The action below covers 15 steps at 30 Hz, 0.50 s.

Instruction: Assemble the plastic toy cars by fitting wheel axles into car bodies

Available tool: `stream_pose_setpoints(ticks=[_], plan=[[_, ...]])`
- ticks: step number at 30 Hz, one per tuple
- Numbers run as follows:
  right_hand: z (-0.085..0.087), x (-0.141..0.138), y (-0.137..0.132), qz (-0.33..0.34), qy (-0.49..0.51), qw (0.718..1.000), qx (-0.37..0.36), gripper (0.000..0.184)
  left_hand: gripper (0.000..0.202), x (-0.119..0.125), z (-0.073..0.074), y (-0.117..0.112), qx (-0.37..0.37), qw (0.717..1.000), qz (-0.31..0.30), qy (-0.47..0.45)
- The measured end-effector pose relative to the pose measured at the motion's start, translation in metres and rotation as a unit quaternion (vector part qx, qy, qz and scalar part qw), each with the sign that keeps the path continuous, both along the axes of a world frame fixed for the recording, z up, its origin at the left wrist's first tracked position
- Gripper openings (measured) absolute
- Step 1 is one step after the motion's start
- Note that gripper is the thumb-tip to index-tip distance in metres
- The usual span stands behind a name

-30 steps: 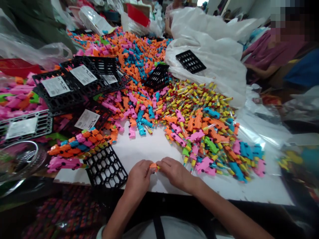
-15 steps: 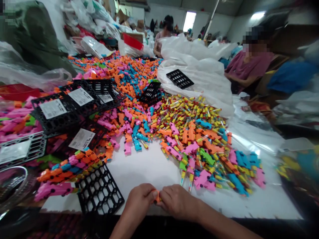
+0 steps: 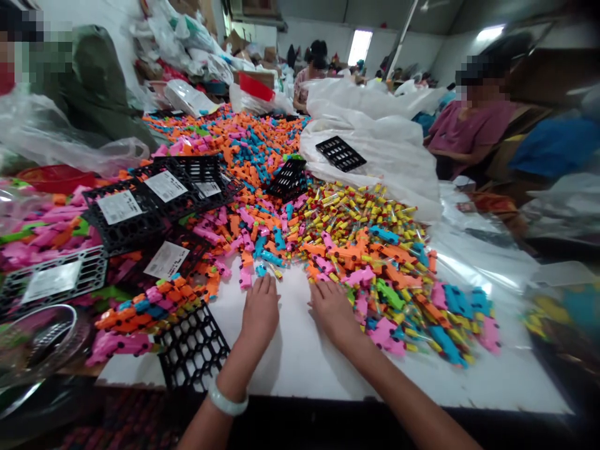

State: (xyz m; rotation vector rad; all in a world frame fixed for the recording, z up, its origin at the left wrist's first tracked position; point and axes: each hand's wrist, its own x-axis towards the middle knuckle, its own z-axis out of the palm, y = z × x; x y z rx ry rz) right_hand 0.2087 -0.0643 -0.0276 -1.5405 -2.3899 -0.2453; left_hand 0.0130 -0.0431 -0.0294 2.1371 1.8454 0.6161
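My left hand (image 3: 261,307) reaches forward over the white tabletop (image 3: 293,356), fingers stretched out at a blue toy car (image 3: 261,269) by the edge of the loose cars. A pale bangle (image 3: 227,400) circles that wrist. To its right, my right hand (image 3: 334,309) lies with fingers extended against the near left edge of a mixed heap, touching or close to pink toy cars (image 3: 323,264). Its fingertips are partly lost among the pieces. Clear tubes with yellow ends (image 3: 347,209) fill that heap. Nothing held shows in either hand.
A black honeycomb tray (image 3: 194,350) lies at left, beside a row of cars on tubes (image 3: 150,306). Labelled black trays (image 3: 119,209) rest on more cars. A clear round container (image 3: 42,337) stands far left. A white plastic sheet (image 3: 375,125) lies behind; a co-worker (image 3: 469,131) sits right.
My hands were together at the front edge around a small orange toy piece. They have moved apart and forward, and that piece no longer shows between them. The view has shifted slightly.
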Motion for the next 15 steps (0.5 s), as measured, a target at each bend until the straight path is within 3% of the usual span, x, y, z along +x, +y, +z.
stream_pose_setpoints(ticks=[3,5,7,10,13,15], plan=[[-0.014,-0.017,0.003,-0.042,0.001,0.998,-0.038,0.010,0.028,-0.005,-0.004,-0.036,0.028,0.998,-0.054,-0.008],[-0.016,-0.018,0.006,-0.066,0.014,0.997,-0.050,0.007,0.021,-0.009,-0.004,-0.051,0.059,0.997,-0.051,-0.025],[-0.015,-0.019,0.009,-0.087,0.023,0.995,-0.045,0.008,0.023,-0.009,-0.003,-0.054,0.073,0.997,0.025,-0.009],[-0.016,-0.024,0.011,-0.108,0.028,0.994,-0.009,0.019,0.047,-0.003,-0.001,-0.046,0.038,0.984,0.157,0.071],[-0.020,-0.028,0.006,-0.139,0.016,0.990,0.024,0.028,0.049,0.002,0.003,-0.038,-0.014,0.978,0.187,0.092],[-0.022,-0.028,0.002,-0.149,-0.001,0.989,0.022,0.028,0.043,0.002,0.005,-0.039,-0.047,0.984,0.169,0.037]])
